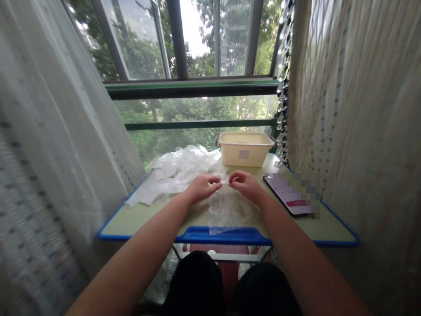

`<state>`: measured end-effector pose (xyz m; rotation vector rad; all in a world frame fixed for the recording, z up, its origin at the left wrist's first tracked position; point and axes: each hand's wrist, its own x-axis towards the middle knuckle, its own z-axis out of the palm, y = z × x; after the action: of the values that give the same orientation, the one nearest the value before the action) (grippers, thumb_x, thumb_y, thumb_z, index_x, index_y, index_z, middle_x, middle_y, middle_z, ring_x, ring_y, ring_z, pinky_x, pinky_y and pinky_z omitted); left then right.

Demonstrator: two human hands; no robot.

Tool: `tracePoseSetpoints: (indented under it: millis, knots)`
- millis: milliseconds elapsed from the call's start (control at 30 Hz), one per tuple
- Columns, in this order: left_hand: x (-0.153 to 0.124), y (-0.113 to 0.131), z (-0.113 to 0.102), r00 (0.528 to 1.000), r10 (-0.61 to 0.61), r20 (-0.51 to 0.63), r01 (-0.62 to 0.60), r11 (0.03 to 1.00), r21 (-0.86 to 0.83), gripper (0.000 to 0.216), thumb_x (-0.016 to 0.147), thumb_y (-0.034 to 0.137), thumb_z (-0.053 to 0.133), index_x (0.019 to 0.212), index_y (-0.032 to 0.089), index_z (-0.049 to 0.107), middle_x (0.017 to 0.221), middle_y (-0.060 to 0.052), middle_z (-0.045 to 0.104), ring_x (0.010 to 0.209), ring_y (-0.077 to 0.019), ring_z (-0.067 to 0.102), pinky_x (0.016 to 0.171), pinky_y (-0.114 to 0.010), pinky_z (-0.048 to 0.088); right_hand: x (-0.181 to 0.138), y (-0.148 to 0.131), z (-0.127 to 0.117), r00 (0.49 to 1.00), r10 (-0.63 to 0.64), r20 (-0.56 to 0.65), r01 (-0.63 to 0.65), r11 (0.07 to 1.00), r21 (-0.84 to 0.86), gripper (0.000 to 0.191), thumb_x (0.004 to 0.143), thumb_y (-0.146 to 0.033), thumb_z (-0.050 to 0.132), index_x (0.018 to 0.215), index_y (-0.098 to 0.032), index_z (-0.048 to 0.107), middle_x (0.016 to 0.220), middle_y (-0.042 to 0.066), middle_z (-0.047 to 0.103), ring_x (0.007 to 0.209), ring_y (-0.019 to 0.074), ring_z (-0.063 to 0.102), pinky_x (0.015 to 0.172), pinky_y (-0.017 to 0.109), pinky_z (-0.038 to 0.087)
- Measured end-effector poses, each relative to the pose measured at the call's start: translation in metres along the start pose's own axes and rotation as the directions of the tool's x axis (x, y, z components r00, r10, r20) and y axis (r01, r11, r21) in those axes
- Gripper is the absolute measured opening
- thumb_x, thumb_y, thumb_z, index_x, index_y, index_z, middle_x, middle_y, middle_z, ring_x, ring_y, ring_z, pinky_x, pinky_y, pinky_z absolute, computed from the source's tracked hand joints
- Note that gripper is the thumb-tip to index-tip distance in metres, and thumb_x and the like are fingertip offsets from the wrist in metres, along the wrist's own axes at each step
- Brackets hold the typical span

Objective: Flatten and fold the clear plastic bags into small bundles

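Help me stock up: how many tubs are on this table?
1. The cream tub stands at the far edge of the table, right of the heap of clear plastic; the heap could hide a small one.

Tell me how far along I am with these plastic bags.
Done: nothing finished shows; the inside of the cream bin is hidden from here. In hand: left hand and right hand both pinch the top edge of one clear bag on the table. Left: a crumpled heap of clear plastic behind the left hand.
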<state>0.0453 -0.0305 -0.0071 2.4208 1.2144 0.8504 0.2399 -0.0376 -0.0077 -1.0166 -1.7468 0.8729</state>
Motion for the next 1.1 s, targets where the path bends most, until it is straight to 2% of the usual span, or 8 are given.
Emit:
tracePoseSetpoints:
  millis: [200, 300, 400, 533, 700, 867, 1000, 1100]
  knots:
    - [0.001, 0.002, -0.005, 0.997, -0.022, 0.074, 0.043, 0.956, -0.292, 0.034, 0.078, 0.044, 0.053, 0.087, 0.014, 0.067, 0.078, -0.003, 0.066, 0.068, -0.0137, 0.055, 0.062, -0.024, 0.041, -0.004, -0.009, 0.001, 0.993, 0.102, 0.051, -0.114, 0.933, 0.342, 0.009, 0.058, -0.017, 0.059, 0.065, -0.016, 0.054, 0.066, -0.001, 0.058, 0.064, 0.0131, 0.058, 0.056, 0.025, 0.047]
    - [0.0, 0.005, -0.005, 0.994, -0.049, 0.101, 0.084, 0.921, -0.38, 0.046, 0.073, 0.046, 0.06, 0.106, 0.014, 0.062, 0.091, -0.007, 0.065, 0.07, -0.0137, 0.054, 0.063, -0.025, 0.043, -0.006, -0.014, 0.001, 0.991, 0.112, 0.067, -0.13, 0.888, 0.44, 0.017, 0.057, -0.015, 0.061, 0.07, -0.018, 0.05, 0.071, -0.002, 0.056, 0.063, 0.0139, 0.06, 0.05, 0.025, 0.048]
    - [-0.002, 0.012, -0.004, 0.979, -0.059, 0.193, 0.147, 0.863, -0.483, 0.061, 0.07, 0.043, 0.065, 0.123, 0.017, 0.051, 0.1, -0.009, 0.063, 0.07, -0.0125, 0.054, 0.063, -0.025, 0.042, -0.006, -0.015, 0.0, 0.992, 0.119, 0.053, -0.129, 0.838, 0.53, 0.029, 0.057, -0.013, 0.061, 0.079, -0.021, 0.045, 0.074, -0.005, 0.054, 0.06, 0.0145, 0.06, 0.042, 0.023, 0.046]
    - [-0.003, 0.018, -0.007, 0.95, -0.097, 0.296, 0.249, 0.806, -0.536, 0.047, 0.071, 0.045, 0.063, 0.109, 0.018, 0.06, 0.076, -0.002, 0.063, 0.057, -0.0082, 0.048, 0.049, -0.02, 0.033, -0.005, -0.012, -0.002, 0.99, 0.133, 0.042, -0.133, 0.816, 0.563, 0.034, 0.057, -0.012, 0.059, 0.086, -0.023, 0.044, 0.079, -0.005, 0.051, 0.059, 0.0125, 0.058, 0.037, 0.02, 0.043]
    - [-0.001, 0.01, -0.01, 0.966, -0.2, 0.163, 0.257, 0.813, -0.522, 0.042, 0.067, 0.044, 0.066, 0.099, 0.018, 0.062, 0.067, 0.002, 0.056, 0.055, -0.0075, 0.046, 0.048, -0.019, 0.034, -0.005, -0.009, -0.003, 0.984, 0.166, 0.062, -0.175, 0.849, 0.499, 0.031, 0.056, -0.013, 0.055, 0.085, -0.021, 0.048, 0.082, -0.003, 0.05, 0.056, 0.0094, 0.053, 0.033, 0.016, 0.038]
    - [0.002, 0.002, -0.006, 0.989, -0.142, 0.045, 0.145, 0.859, -0.49, 0.041, 0.067, 0.038, 0.067, 0.101, 0.016, 0.062, 0.082, -0.003, 0.062, 0.071, -0.0123, 0.055, 0.066, -0.025, 0.044, -0.002, -0.008, -0.005, 0.962, 0.273, 0.009, -0.243, 0.84, 0.486, 0.021, 0.059, -0.02, 0.057, 0.08, -0.018, 0.053, 0.08, -0.001, 0.052, 0.067, 0.0115, 0.054, 0.046, 0.021, 0.046]
    - [0.002, 0.002, -0.003, 0.993, -0.098, 0.072, 0.12, 0.89, -0.44, 0.038, 0.071, 0.037, 0.063, 0.102, 0.015, 0.061, 0.084, -0.005, 0.062, 0.07, -0.013, 0.056, 0.067, -0.027, 0.046, 0.002, 0.001, -0.006, 0.956, 0.251, -0.151, -0.16, 0.88, 0.447, 0.028, 0.057, -0.023, 0.065, 0.082, -0.018, 0.053, 0.081, 0.0, 0.054, 0.07, 0.0108, 0.054, 0.06, 0.024, 0.049]
    - [0.004, -0.004, -0.001, 0.988, -0.119, -0.099, 0.086, 0.954, -0.288, 0.035, 0.074, 0.034, 0.058, 0.102, 0.013, 0.059, 0.091, -0.007, 0.06, 0.067, -0.0118, 0.054, 0.064, -0.026, 0.047, 0.004, 0.008, -0.007, 0.946, 0.198, -0.256, -0.123, 0.952, 0.282, 0.028, 0.055, -0.018, 0.062, 0.082, -0.016, 0.055, 0.088, 0.002, 0.056, 0.064, 0.0089, 0.053, 0.055, 0.023, 0.046]
